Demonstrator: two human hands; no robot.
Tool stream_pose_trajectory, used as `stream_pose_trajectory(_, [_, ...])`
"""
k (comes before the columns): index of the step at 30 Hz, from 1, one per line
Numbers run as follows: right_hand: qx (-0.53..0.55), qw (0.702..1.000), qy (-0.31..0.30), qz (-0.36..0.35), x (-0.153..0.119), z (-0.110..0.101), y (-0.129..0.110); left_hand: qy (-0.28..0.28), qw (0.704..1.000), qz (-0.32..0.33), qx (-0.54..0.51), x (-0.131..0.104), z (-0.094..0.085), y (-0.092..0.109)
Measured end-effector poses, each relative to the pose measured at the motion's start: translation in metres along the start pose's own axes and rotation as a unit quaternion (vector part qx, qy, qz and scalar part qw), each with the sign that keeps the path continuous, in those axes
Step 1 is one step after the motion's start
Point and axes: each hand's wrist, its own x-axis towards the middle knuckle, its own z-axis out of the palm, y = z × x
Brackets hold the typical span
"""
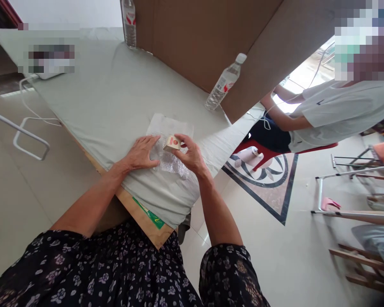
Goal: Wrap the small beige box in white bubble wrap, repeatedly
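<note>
So, small cream box [172, 144], crisp-edged with red print, pinched between thumb and fingers of the right hand [191, 157] over crinkly clear bubble wrap [171, 164]. Left hand [142, 154] is loosely spread beside it, gripping nothing. Wrinkly pale cloth [92, 94] underneath, then a clear plastic bottle [223, 87] by flat brown cardboard [205, 38].

Widest free lane: cloth-covered tabletop [83, 85], beyond left hand [143, 154] toward far edge. Tall brown cardboard panel [195, 42] walls off far-right side; one water bottle by its far end, another water bottle [222, 87] before its near corner, both in the way there. Short gap between left hand and small box [172, 144] in right hand [190, 155]; bubble wrap [156, 123] underneath, low. Bare cloth strip right of right hand, passable.
</note>
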Motion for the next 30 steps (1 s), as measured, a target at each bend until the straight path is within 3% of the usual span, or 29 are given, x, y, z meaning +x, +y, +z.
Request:
stream_pose_trajectory(5, [-0.011, 0.999, -0.046, 0.015, 0.002, 0.024, 0.013, -0.001, 1.000, -0.001, -0.007, 0.001, 0.001, 0.000])
stream_pose_trajectory(24, [-0.025, 0.998, -0.043, 0.026, 0.002, 0.023, 0.013, -0.008, 1.000, 0.002, -0.007, 0.002, 0.002, -0.001])
stream_pose_trajectory(26, [-0.029, 0.999, -0.013, 0.026, 0.000, 0.018, 0.009, -0.005, 1.000, 0.003, -0.019, 0.002, 0.003, -0.001])
stream_pose_trajectory(30, [0.047, 0.987, 0.142, 0.058, -0.019, 0.006, -0.014, 0.020, 0.992, -0.003, -0.127, 0.000, -0.005, -0.003])
